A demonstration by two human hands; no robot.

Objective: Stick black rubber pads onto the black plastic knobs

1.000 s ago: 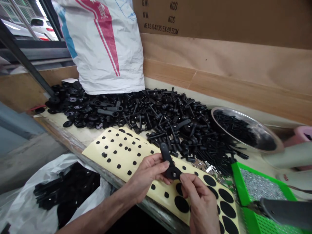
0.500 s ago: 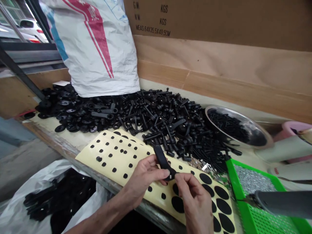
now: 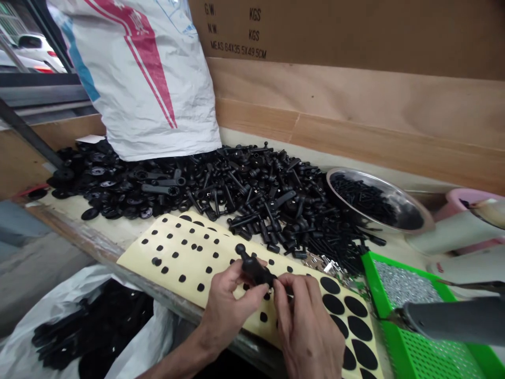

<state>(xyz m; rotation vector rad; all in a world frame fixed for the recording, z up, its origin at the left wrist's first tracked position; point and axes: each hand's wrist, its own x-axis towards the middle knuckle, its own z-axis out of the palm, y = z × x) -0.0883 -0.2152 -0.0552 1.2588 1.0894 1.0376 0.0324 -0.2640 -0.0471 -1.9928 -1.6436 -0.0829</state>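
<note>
My left hand (image 3: 232, 302) grips a black plastic clamping lever (image 3: 255, 271), its round knob end pointing up and to the left. My right hand (image 3: 305, 329) is pressed against the lever's far end, its thumb and fingertips pinched there; anything small between them is hidden. Both hands are over a cream backing sheet of black adhesive dots (image 3: 185, 258), with small dots on the left and large ones on the right. A heap of loose black levers and knobs (image 3: 252, 197) lies just beyond the sheet.
A steel bowl of black screws (image 3: 374, 202) and a green tray of small silvery parts (image 3: 406, 284) stand to the right, with a grey tool handle (image 3: 453, 321) above the tray. A white bag of black parts (image 3: 94, 329) sits below the table's left edge, and a woven sack (image 3: 138, 79) rests on the heap.
The lever has turned so its knob end points up-left instead of its long arm. My hands have drawn closer together, and the whole view has slid left.
</note>
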